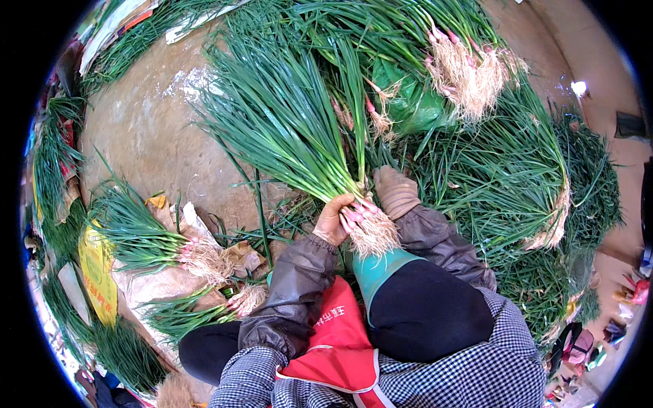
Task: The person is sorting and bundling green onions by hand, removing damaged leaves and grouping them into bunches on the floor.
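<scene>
A large bunch of spring onions (pixel 292 136) lies aslant in front of me, its long green leaves fanning toward the far left. My left hand (pixel 333 221), in a tan glove, is closed round the bunch just above its pink bulbs and pale roots (pixel 373 231). The roots hang over the green boot (pixel 384 268) by my knee. Close by on the right, my gloved right hand (pixel 396 192) is among dark leaves, its back toward me. Its fingers are hidden. Beyond it lie a few loose spring onions (pixel 378 119) with their roots bare.
More rooted bunches lie at the far right (pixel 469 71) and right (pixel 547 217), beside green plastic (pixel 411 102). Two smaller bunches (pixel 153 238) (pixel 197 313) rest on sacking at the left, near a yellow bag (pixel 98 275). Heaped greens ring the bare floor (pixel 143 122).
</scene>
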`<state>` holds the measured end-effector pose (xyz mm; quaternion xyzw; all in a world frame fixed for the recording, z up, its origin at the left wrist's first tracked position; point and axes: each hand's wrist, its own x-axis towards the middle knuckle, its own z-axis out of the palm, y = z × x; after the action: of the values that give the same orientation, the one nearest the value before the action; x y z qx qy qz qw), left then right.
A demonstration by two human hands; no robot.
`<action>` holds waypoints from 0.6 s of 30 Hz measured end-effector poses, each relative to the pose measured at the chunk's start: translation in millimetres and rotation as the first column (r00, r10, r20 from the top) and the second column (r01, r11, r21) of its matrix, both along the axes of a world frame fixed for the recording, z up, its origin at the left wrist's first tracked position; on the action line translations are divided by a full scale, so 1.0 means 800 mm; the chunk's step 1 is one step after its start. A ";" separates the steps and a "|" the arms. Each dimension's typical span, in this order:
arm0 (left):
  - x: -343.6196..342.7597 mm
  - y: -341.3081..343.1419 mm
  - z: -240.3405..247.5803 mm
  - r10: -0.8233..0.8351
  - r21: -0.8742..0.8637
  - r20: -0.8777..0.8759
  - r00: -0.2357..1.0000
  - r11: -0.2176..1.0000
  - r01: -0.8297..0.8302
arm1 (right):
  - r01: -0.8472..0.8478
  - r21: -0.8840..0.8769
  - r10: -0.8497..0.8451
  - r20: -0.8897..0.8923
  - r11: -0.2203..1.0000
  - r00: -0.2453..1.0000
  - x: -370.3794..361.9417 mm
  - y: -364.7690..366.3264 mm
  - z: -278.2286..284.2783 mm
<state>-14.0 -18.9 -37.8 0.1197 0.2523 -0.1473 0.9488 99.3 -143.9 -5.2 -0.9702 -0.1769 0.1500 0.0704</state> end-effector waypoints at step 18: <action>-0.012 0.014 0.049 0.295 -0.295 0.191 0.936 0.927 -0.232 | 0.080 0.193 -0.014 -0.321 0.978 0.947 0.063 0.036 0.015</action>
<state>-23.9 -8.0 1.5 -0.0284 0.1315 -0.0356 0.9903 150.0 -115.2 6.4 -0.9249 -0.1546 0.2836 0.2004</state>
